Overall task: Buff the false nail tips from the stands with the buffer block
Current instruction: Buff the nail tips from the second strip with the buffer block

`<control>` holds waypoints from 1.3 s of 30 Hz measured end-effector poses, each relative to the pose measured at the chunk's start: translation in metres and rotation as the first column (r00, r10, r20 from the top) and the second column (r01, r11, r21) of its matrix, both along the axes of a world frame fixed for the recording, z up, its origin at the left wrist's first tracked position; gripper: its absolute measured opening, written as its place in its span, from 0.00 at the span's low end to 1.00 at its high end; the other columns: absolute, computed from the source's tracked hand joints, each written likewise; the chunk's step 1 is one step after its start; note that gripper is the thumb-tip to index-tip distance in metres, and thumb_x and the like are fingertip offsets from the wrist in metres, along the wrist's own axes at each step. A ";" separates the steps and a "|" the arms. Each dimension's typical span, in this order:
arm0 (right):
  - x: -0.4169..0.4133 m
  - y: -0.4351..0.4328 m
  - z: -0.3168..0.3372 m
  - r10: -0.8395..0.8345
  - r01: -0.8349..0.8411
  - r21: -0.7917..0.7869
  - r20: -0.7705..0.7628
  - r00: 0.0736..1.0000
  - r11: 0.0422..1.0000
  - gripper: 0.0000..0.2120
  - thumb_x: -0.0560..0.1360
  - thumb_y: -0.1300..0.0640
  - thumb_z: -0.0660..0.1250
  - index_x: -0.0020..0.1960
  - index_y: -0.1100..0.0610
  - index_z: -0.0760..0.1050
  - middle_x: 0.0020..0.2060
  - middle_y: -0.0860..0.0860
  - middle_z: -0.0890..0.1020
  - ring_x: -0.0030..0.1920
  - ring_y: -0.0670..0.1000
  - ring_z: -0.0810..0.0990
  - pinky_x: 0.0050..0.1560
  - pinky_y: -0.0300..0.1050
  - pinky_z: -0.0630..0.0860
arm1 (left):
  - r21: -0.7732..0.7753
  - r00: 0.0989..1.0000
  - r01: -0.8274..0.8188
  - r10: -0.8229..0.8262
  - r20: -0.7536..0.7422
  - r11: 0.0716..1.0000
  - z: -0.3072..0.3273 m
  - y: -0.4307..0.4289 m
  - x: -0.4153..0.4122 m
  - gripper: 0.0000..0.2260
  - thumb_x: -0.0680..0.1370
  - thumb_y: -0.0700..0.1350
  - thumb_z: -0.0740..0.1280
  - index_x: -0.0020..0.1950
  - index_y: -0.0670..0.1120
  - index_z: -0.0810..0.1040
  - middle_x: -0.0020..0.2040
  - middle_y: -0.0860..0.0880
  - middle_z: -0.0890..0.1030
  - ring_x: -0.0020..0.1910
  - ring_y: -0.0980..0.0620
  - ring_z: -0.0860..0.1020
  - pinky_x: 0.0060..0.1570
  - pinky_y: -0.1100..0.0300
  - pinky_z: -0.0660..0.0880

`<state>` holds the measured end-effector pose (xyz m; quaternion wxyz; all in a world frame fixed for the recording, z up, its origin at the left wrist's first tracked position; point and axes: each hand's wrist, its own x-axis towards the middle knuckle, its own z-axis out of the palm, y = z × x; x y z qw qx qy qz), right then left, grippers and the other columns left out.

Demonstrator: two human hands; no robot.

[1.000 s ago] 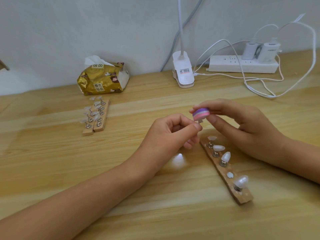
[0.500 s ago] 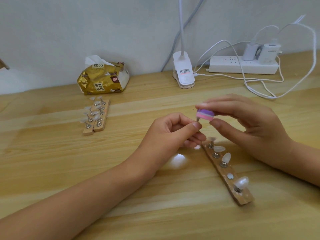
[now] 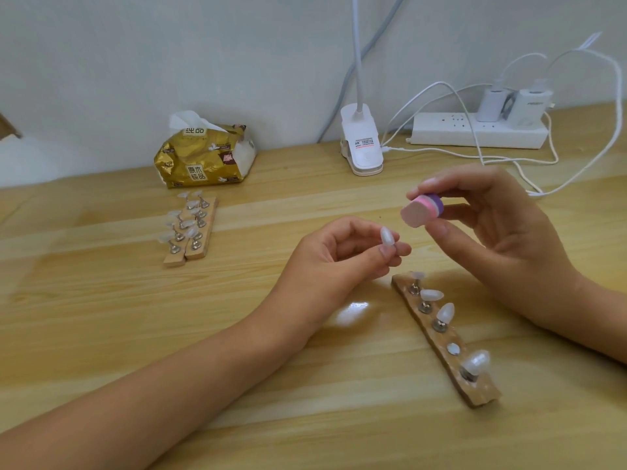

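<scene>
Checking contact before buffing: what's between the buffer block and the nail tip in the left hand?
Nothing. In the head view the buffer block and nail tip stand apart; only tabletop shows through the gap.

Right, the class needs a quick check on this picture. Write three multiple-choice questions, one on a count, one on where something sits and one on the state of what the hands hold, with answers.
1. How many nail tips sit on the near stand? A two; B four; C seven.
2. Where is the tissue pack? A at the back of the table, behind the two far stands; B on the near stand; C inside a drawer.
3. The buffer block and the loose nail tip are: A pressed together; B both lying on the table; C apart, the block held in the right hand, the tip pinched in the left hand.

Answers: 1 B, four tips stand there beside one bare holder spot; 2 A, the pack lies past the far stands; 3 C, a gap shows between them.
</scene>
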<state>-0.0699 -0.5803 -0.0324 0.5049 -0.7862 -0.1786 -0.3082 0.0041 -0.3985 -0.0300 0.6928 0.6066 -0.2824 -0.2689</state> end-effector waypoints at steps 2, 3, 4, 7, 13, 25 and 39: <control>0.000 0.000 0.000 0.017 -0.016 -0.049 0.023 1.000 0.999 0.11 0.80 0.51 0.66 0.61 0.50 0.71 0.56 0.52 0.78 0.58 0.55 0.79 0.58 0.43 0.76 | 0.000 1.000 0.002 -0.002 -0.004 1.000 0.000 0.000 0.000 0.03 0.76 0.38 0.68 0.49 0.44 0.79 0.48 0.45 0.85 0.48 0.53 0.83 0.50 0.63 0.79; -0.001 -0.001 -0.001 0.022 -0.020 -0.074 0.030 0.999 0.997 0.11 0.80 0.53 0.65 0.61 0.51 0.71 0.56 0.52 0.77 0.58 0.55 0.79 0.58 0.44 0.76 | 0.002 1.000 0.004 -0.004 -0.002 1.000 0.000 0.000 0.000 0.03 0.76 0.38 0.68 0.49 0.44 0.79 0.47 0.45 0.86 0.48 0.53 0.83 0.50 0.63 0.79; -0.001 -0.001 -0.001 0.027 -0.024 -0.097 0.034 0.999 0.995 0.11 0.80 0.54 0.65 0.61 0.51 0.70 0.57 0.51 0.77 0.59 0.55 0.79 0.58 0.44 0.76 | 0.003 1.000 0.005 -0.005 0.001 1.000 0.000 0.000 0.000 0.03 0.76 0.39 0.68 0.49 0.44 0.79 0.47 0.46 0.86 0.48 0.53 0.83 0.50 0.63 0.79; -0.002 -0.002 -0.001 0.036 -0.028 -0.147 0.052 0.998 0.989 0.12 0.79 0.58 0.65 0.62 0.51 0.70 0.57 0.52 0.77 0.59 0.56 0.79 0.58 0.47 0.77 | 0.008 1.000 0.006 -0.006 0.012 1.000 0.000 0.000 0.000 0.02 0.76 0.39 0.69 0.48 0.45 0.80 0.47 0.47 0.86 0.48 0.53 0.83 0.49 0.63 0.79; -0.003 0.002 0.000 0.088 -0.060 -0.224 0.120 0.989 0.973 0.10 0.81 0.55 0.64 0.62 0.52 0.69 0.57 0.55 0.76 0.57 0.57 0.79 0.55 0.46 0.77 | 0.015 1.000 -0.007 0.007 0.025 1.000 -0.001 -0.001 0.001 0.02 0.76 0.40 0.69 0.45 0.46 0.81 0.44 0.50 0.86 0.46 0.55 0.83 0.47 0.64 0.79; 0.001 -0.001 -0.004 0.064 -0.059 -0.141 0.031 0.997 0.988 0.12 0.78 0.59 0.66 0.60 0.52 0.71 0.56 0.53 0.77 0.57 0.54 0.79 0.57 0.41 0.77 | 0.093 0.996 -0.069 0.063 0.062 0.993 0.001 -0.001 0.000 0.01 0.74 0.40 0.71 0.43 0.45 0.82 0.40 0.47 0.83 0.35 0.58 0.79 0.40 0.67 0.76; 0.001 -0.001 -0.003 0.079 -0.073 -0.169 0.029 0.996 0.983 0.11 0.77 0.61 0.67 0.59 0.54 0.72 0.55 0.54 0.76 0.56 0.55 0.79 0.55 0.40 0.77 | 0.035 0.998 -0.049 0.050 -0.031 0.998 0.004 -0.002 -0.001 0.05 0.68 0.44 0.72 0.39 0.44 0.81 0.38 0.45 0.85 0.36 0.56 0.82 0.37 0.67 0.77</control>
